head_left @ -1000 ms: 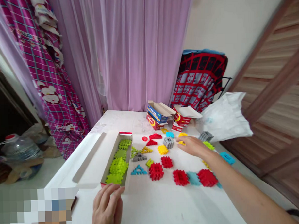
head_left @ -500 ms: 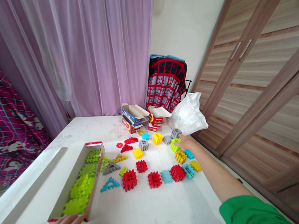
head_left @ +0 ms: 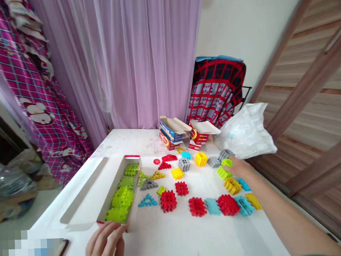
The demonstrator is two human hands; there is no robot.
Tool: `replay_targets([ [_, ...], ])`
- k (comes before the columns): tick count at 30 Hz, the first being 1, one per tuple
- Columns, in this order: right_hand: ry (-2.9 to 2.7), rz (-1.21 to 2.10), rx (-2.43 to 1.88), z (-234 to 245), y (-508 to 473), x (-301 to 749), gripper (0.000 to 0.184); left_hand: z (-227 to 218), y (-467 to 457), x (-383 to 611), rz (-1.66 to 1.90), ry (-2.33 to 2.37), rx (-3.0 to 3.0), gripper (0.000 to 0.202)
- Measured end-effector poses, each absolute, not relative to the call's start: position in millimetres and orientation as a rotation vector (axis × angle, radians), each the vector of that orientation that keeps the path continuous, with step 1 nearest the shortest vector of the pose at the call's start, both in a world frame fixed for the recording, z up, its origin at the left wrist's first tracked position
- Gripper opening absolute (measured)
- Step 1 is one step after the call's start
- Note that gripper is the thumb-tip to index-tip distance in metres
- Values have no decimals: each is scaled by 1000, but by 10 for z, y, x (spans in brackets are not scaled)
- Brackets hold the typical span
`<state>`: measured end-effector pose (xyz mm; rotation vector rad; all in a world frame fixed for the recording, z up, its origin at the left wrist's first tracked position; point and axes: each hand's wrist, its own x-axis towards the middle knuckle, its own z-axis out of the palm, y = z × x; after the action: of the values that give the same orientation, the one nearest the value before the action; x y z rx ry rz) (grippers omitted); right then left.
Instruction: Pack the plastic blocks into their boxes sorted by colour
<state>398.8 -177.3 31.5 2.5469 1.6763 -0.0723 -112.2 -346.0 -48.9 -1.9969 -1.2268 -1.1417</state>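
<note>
Near the table's front left, my left hand (head_left: 106, 242) rests its slightly bent fingers at the near end of a long, shallow box (head_left: 129, 215). Its thumb is hidden. Inside that box lie lime-green interlocking blocks (head_left: 122, 197) in a row. At the far right, my right hand (head_left: 240, 166) has its fingers closed on a lime-green block (head_left: 227, 162), just above more lime-green pieces (head_left: 223, 173). Grey blocks (head_left: 214, 162) sit beside that hand, and a dark yellow block (head_left: 232, 185) lies in front of it.
Red blocks (head_left: 168, 201), a light-blue piece (head_left: 212, 206) and a blue arch piece (head_left: 147, 200) lie across the table (head_left: 168, 236). Open small cartons (head_left: 170, 133) stand at the back, with a white plastic bag (head_left: 247, 131) to their right. A box lid (head_left: 84, 190) lies at left.
The camera view has turned left, shifting the scene rightward. Under my right hand, an upper lime-green block now shows apart from the pieces below. My left hand stays at the box's near end.
</note>
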Motion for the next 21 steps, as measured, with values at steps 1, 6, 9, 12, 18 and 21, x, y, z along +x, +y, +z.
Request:
replay_targets([
  [1,1684,-55,2552,336,-1762,3995,58,-460,-3478,-1088,-1146,-1247,-1996,21],
  [6,1889,3,2561,527,-1636,3704,64,-433,-3528,-1034,-1194,-1359,-1992,23],
  [9,2107,-58,2519,710,-1600,3146,62,-444,-3545,-1039,-1184,-1382,-2012,25],
  [12,2423,-241,2336,878,-1672,2350,63,-434,-3555,-1032,-1176,-1393,-2027,26],
  [18,2884,-349,1685,942,-1858,843,64,-373,-3559,-997,-1198,-1391,-2026,25],
  [21,2927,-288,1507,837,-1822,437,62,-401,-3566,-1015,-1186,-1395,-2025,25],
])
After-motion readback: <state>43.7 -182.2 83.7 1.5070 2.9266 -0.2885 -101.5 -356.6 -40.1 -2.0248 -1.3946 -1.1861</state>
